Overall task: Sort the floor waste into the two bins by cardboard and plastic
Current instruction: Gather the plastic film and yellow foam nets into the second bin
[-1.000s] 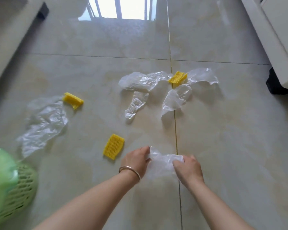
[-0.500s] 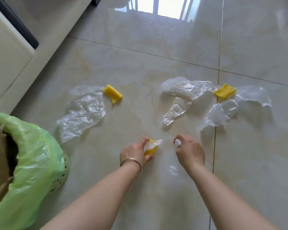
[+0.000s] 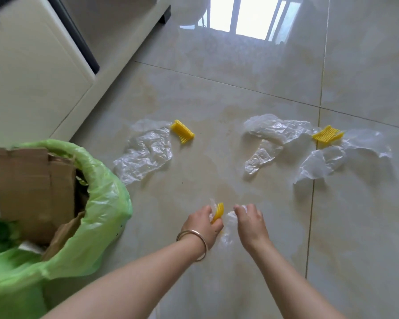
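Glossy polished floor tiles (image 3: pixel 251 93) mirror the window. Thin crinkled clear plastic film (image 3: pixel 145 155) lies far left, more film (image 3: pixel 274 128) far right. Ribbed yellow foam net pieces (image 3: pixel 182 134) look matt. Near left, a shiny green plastic bin liner (image 3: pixel 97 203) holds matt brown cardboard (image 3: pixel 25 187). Smooth metal bangle (image 3: pixel 194 240).

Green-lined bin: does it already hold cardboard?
Yes, brown cardboard stands inside the green-lined bin at the left.
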